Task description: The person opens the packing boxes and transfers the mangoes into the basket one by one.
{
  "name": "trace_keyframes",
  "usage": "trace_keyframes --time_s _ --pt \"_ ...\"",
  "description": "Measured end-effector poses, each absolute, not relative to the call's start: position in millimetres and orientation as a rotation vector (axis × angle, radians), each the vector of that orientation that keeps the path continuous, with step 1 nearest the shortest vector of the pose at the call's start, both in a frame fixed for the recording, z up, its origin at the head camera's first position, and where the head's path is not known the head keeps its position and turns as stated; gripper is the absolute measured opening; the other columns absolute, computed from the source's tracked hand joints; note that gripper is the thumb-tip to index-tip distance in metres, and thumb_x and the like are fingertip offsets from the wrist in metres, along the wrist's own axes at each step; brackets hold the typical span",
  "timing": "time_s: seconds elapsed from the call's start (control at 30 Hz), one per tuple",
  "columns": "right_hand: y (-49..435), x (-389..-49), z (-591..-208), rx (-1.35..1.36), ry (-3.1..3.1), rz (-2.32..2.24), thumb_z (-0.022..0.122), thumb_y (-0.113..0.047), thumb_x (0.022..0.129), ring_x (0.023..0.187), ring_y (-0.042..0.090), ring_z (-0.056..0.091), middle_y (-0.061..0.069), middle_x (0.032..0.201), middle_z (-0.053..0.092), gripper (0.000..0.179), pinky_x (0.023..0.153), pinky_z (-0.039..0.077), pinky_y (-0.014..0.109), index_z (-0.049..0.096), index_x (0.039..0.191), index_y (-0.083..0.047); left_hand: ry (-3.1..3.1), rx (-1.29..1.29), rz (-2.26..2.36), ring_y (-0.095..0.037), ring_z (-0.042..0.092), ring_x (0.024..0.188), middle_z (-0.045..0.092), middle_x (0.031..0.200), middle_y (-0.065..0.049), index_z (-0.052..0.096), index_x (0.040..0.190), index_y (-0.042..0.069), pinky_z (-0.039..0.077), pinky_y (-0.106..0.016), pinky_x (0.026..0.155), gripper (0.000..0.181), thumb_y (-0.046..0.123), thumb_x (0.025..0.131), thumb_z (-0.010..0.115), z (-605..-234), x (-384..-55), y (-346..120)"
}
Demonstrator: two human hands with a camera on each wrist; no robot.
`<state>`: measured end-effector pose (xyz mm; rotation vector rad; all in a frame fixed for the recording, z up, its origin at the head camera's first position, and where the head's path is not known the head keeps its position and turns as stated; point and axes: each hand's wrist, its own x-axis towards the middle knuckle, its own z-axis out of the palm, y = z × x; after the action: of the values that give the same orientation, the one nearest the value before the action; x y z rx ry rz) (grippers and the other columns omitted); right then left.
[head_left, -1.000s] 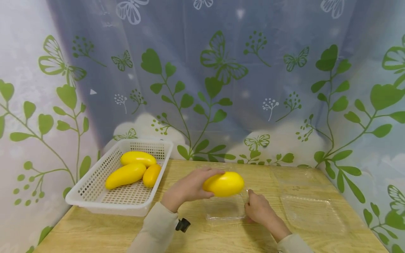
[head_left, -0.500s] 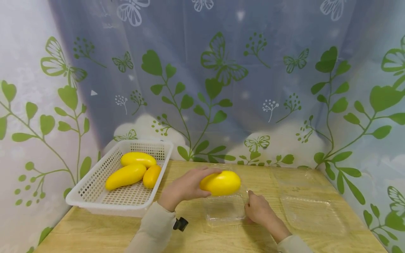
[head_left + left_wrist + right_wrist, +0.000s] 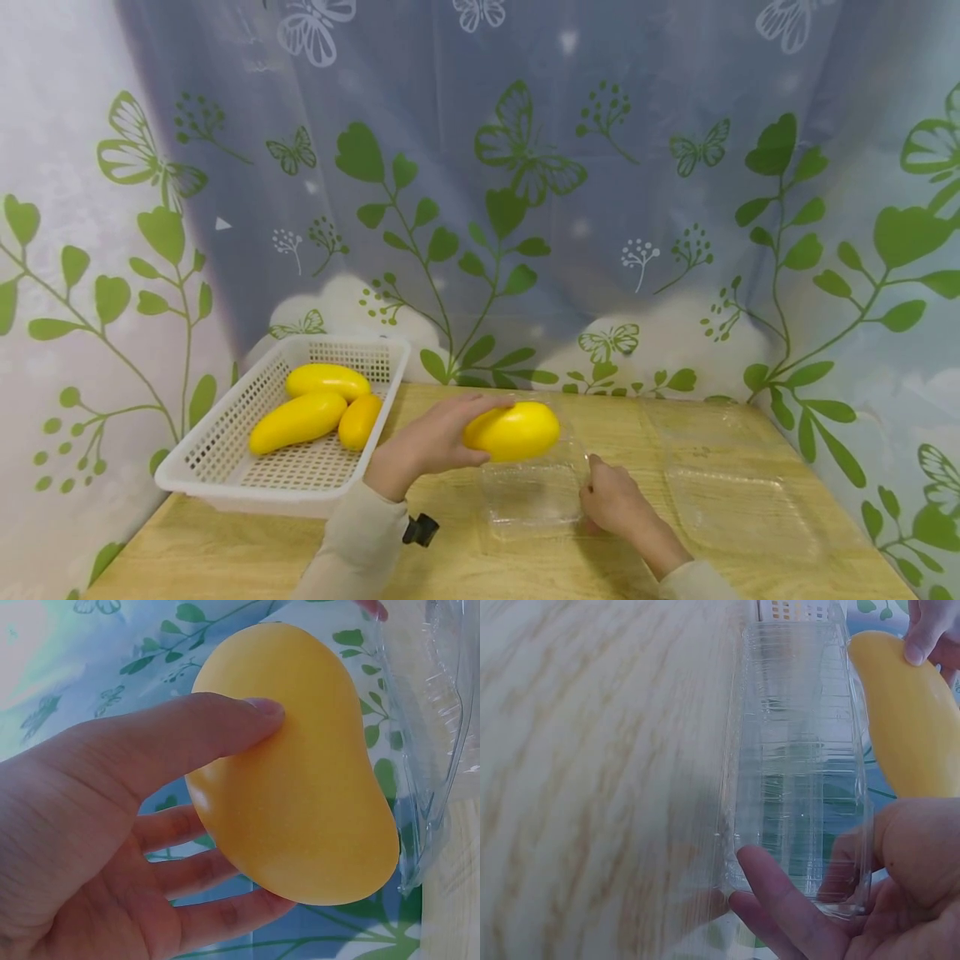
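Observation:
My left hand (image 3: 438,443) grips a smooth yellow mango (image 3: 517,432) above a clear plastic clamshell box (image 3: 532,500) on the table. In the left wrist view, the thumb lies across the near face of the mango (image 3: 300,795), with the other fingers partly hidden behind it. At the box's right end, my right hand (image 3: 617,498) pinches its edge. Seen from the right wrist, the fingers sit low on the outside of the transparent box (image 3: 802,750), and the mango (image 3: 911,712) is over its open side.
To the left stands a white perforated basket (image 3: 225,492) with three more yellow mangoes (image 3: 300,421) inside. Another clear plastic container (image 3: 742,504) lies on the right of the wooden table (image 3: 465,575). A printed curtain (image 3: 450,208) hangs behind the table.
The left hand and its mango have shifted a little to the left over the box. My right hand has stayed at the box's edge.

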<state>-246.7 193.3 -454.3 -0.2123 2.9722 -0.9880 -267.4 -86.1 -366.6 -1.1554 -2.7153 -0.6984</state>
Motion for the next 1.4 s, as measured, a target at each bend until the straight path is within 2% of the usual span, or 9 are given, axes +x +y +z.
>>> trace_keyframes --time_s 0.2,0.33,0.4,0.5,0.57,0.63,0.83,1.1,1.4 --pt "196 -248 -453 -0.201 2.961 -1.009 0.052 -0.001 0.097 0.044 0.016 0.060 -0.001 0.050 0.045 0.061 0.040 0.032 0.018 0.031 0.149 0.022 -2.725 -1.126 -0.708 -0.035 0.050 0.142 0.052 0.155 -0.011 0.048 0.154 0.015 0.044 -0.054 0.116 0.076 0.011 0.087 0.083 -364 -269 -90" --pt "200 -250 -451 -0.198 2.913 -1.075 0.052 -0.003 0.097 0.044 0.016 0.060 0.001 0.052 0.048 0.060 0.042 0.033 0.021 0.033 0.150 0.018 -2.722 -1.113 -0.706 -0.036 0.051 0.141 0.053 0.154 -0.012 0.049 0.153 0.014 0.045 -0.056 0.115 0.075 0.011 0.086 0.083 -361 -268 -91" --pt "202 -251 -449 -0.191 2.877 -1.120 0.053 -0.003 0.096 0.046 0.018 0.063 0.005 0.061 0.059 0.060 0.044 0.041 0.024 0.035 0.150 0.017 -2.719 -1.113 -0.694 -0.037 0.051 0.140 0.054 0.153 -0.013 0.049 0.153 0.013 0.044 -0.056 0.115 0.075 0.011 0.086 0.083 -360 -268 -92" --pt "205 -253 -448 -0.170 2.822 -1.174 0.054 -0.004 0.096 0.051 0.020 0.066 0.016 0.087 0.071 0.059 0.054 0.056 0.032 0.037 0.149 0.014 -2.721 -1.106 -0.693 -0.036 0.052 0.139 0.055 0.152 -0.012 0.049 0.153 0.014 0.045 -0.056 0.114 0.074 0.012 0.087 0.082 -358 -267 -93" --pt "206 -255 -448 -0.156 2.785 -1.212 0.054 -0.004 0.096 0.055 0.022 0.068 0.021 0.104 0.072 0.059 0.061 0.061 0.036 0.038 0.149 0.013 -2.722 -1.102 -0.700 -0.036 0.053 0.138 0.055 0.152 -0.012 0.049 0.153 0.014 0.045 -0.056 0.114 0.074 0.012 0.087 0.082 -358 -266 -94" --pt "207 -255 -448 -0.140 2.731 -1.264 0.054 -0.004 0.096 0.057 0.023 0.067 0.024 0.109 0.070 0.057 0.062 0.062 0.038 0.039 0.149 0.011 -2.728 -1.091 -0.708 -0.035 0.053 0.138 0.055 0.152 -0.011 0.049 0.153 0.015 0.046 -0.055 0.113 0.073 0.013 0.087 0.082 -357 -266 -95" --pt "207 -253 -448 -0.151 2.614 -1.375 0.053 -0.003 0.097 0.059 0.025 0.064 0.023 0.103 0.066 0.051 0.060 0.063 0.040 0.042 0.145 0.010 -2.746 -1.049 -0.739 -0.033 0.053 0.138 0.055 0.152 -0.009 0.049 0.153 0.018 0.046 -0.055 0.113 0.073 0.014 0.088 0.082 -357 -265 -97" --pt "207 -250 -448 -0.180 2.561 -1.425 0.052 -0.004 0.097 0.058 0.024 0.064 0.021 0.095 0.063 0.046 0.060 0.063 0.040 0.042 0.140 0.012 -2.717 -1.027 -0.724 -0.027 0.061 0.122 0.061 0.143 -0.009 0.051 0.151 0.019 0.051 -0.051 0.104 0.073 0.015 0.086 0.083 -357 -265 -101" --pt "208 -250 -448 -0.212 2.487 -1.467 0.050 -0.005 0.094 0.061 0.022 0.062 0.016 0.086 0.057 0.035 0.061 0.064 0.040 0.041 0.125 0.010 -2.703 -1.015 -0.666 -0.026 0.063 0.116 0.063 0.138 -0.011 0.050 0.151 0.018 0.053 -0.048 0.099 0.073 0.016 0.086 0.083 -354 -265 -106"
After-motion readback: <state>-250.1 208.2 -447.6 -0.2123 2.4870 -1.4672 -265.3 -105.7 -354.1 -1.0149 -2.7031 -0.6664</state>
